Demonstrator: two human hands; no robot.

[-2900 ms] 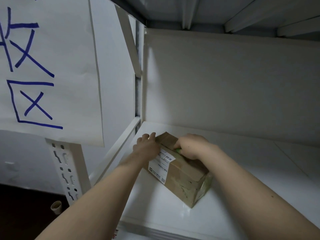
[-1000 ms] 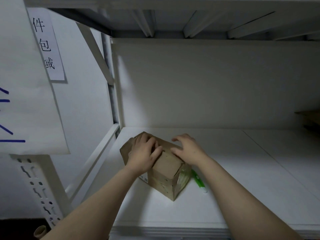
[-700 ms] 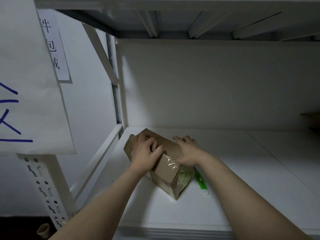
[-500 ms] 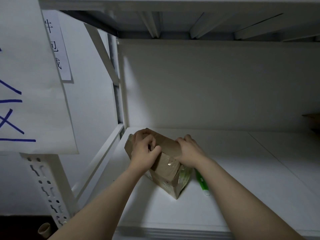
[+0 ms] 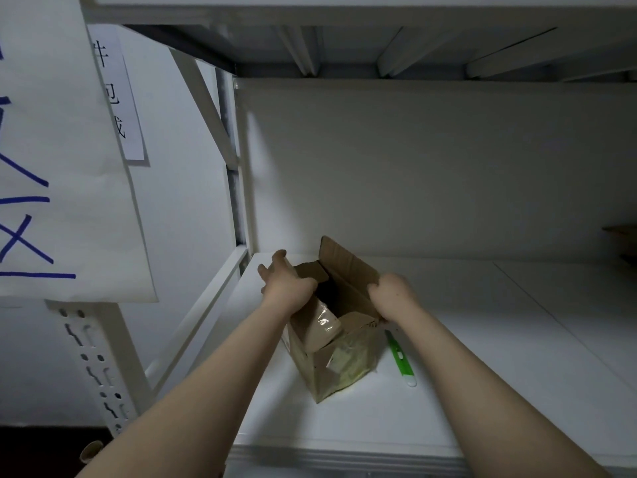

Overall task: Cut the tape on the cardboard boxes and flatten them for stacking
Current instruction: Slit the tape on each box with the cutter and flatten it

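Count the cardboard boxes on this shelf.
1 for certain: the box, flaps open, on the shelf between the left hand and the right hand. A brown cardboard piece at the far right edge is cut off and may be another.

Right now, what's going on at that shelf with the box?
A person is opening a taped cardboard box on a white shelf with bare hands. The left hand lies with spread fingers on the left top flap, and the right hand grips the right flap, which stands up. The top is open and the inside looks dark; the box is not yet flattened. A green cutter lies on the shelf just right of the box, untouched.
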